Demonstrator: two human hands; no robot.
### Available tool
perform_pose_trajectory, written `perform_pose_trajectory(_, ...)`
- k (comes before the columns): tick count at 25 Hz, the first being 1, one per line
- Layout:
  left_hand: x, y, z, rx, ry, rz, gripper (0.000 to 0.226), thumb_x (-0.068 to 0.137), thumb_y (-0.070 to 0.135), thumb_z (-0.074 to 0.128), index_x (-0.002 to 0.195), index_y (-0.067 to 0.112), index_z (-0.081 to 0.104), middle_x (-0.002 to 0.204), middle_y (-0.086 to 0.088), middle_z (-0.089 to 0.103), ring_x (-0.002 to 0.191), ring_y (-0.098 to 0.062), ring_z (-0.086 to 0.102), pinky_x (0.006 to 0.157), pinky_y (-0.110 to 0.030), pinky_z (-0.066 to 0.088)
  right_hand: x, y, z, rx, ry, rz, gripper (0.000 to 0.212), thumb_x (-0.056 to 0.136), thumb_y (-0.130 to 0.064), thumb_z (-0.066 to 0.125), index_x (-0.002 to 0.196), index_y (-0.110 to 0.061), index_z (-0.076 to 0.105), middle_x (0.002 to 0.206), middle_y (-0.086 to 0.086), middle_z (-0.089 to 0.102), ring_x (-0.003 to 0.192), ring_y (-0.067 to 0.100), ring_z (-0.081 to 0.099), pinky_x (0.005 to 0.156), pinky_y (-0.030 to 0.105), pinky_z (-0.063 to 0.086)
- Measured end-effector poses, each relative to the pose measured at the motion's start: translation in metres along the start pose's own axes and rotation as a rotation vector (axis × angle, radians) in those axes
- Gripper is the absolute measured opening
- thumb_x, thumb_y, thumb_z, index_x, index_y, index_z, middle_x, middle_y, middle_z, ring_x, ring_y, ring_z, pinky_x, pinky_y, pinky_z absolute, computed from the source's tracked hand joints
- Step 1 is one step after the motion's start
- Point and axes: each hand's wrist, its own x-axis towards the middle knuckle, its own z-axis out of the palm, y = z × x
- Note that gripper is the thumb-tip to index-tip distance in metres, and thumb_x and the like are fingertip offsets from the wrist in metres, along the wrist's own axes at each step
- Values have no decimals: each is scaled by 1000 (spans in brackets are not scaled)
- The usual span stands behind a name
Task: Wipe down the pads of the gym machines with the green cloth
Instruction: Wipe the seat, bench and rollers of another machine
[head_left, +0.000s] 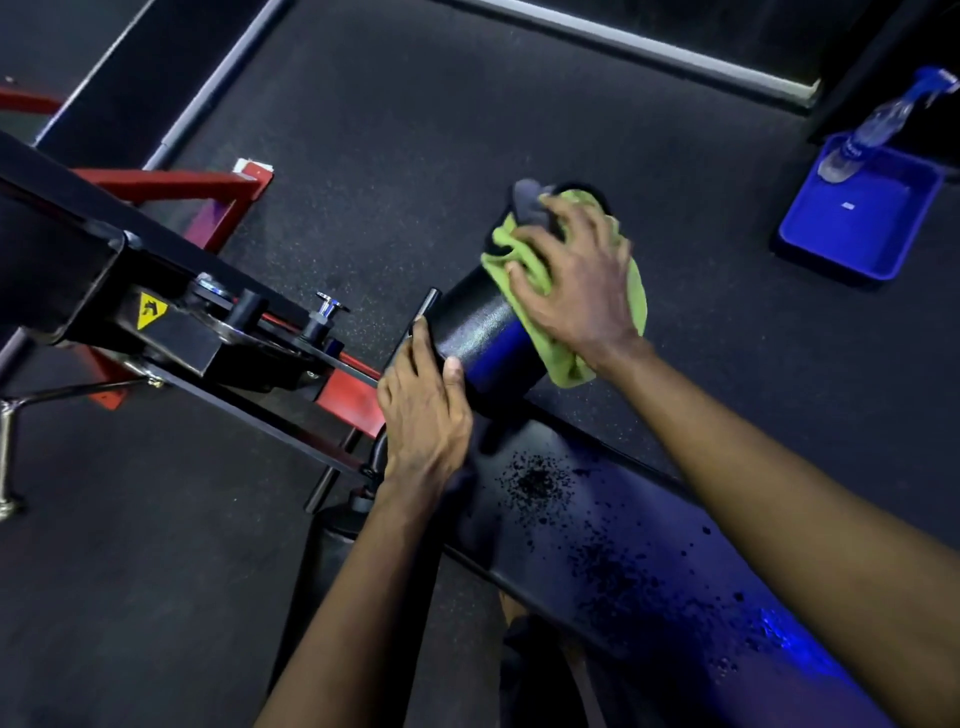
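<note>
My right hand (576, 280) presses the green cloth (569, 364) onto the far end of the black roller pad (478, 322), fingers spread flat over the cloth. My left hand (423, 415) grips the pad's near end, thumb on its curved face and fingers along its rim. The cloth drapes over the roller's top and hangs down its right side, and a spray bottle (878, 124) sits in a blue tray (883, 234) on the floor, well apart.
</note>
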Motion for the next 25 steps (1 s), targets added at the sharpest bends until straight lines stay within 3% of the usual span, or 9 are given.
perform_pose_trajectory(4,3,12,4,-39,56,-79,61,99,42,19,152,14,33,152,-8,42,137,-24,38,113,-45,26,-24,-5,8,97,142,165,35,96,-46,60,129,-35,65,155,-3,42,143,26,35,106,52,38)
perform_pose_trajectory(6,16,14,4,-52,39,-158,62,98,42,15,145,13,42,151,-8,45,137,-23,40,109,-45,29,-40,-14,13,113,118,113,34,97,-45,61,129,-35,66,156,-2,42,144,26,34,104,54,38)
perform_pose_trajectory(10,45,1,-8,69,-100,-197,53,95,35,10,110,12,55,117,-15,63,111,-36,58,91,-48,40,-58,-15,16,57,-14,-98,39,99,-51,57,134,-37,62,160,-2,38,147,26,29,104,59,39)
perform_pose_trajectory(12,47,1,-13,-14,-104,-157,55,101,34,15,129,8,55,130,-19,58,121,-37,53,100,-47,39,-48,-1,13,39,25,-25,41,99,-52,55,137,-37,60,161,-1,36,147,28,29,106,60,40)
perform_pose_trajectory(14,41,8,-17,-150,-63,-109,50,108,30,25,148,7,42,145,-17,50,132,-31,47,108,-36,34,-39,5,12,59,79,131,42,99,-50,55,138,-35,58,162,0,34,148,29,28,109,60,38)
perform_pose_trajectory(16,36,16,-18,-224,-4,-78,40,109,27,31,139,10,51,134,-16,61,123,-32,55,95,-31,37,-40,-2,15,62,123,211,40,99,-47,56,136,-34,59,161,1,35,147,30,31,108,59,38)
perform_pose_trajectory(19,44,15,-26,-168,-81,-125,38,109,26,31,110,6,63,112,-28,67,104,-45,60,76,-38,32,-58,-24,22,72,84,122,38,98,-46,54,134,-34,61,161,2,34,144,31,31,105,64,38)
perform_pose_trajectory(23,68,2,-34,-124,-280,-197,42,108,33,32,108,6,65,117,-31,65,111,-48,57,78,-39,36,-82,-34,24,9,-82,-157,43,99,-51,51,140,-37,58,162,1,31,145,30,26,104,68,38)
perform_pose_trajectory(25,72,-1,-34,-97,-315,-191,43,107,35,33,113,8,65,118,-30,65,114,-47,57,83,-41,39,-63,-20,19,-10,-35,-50,43,99,-51,52,139,-37,58,162,1,33,147,31,28,108,67,35)
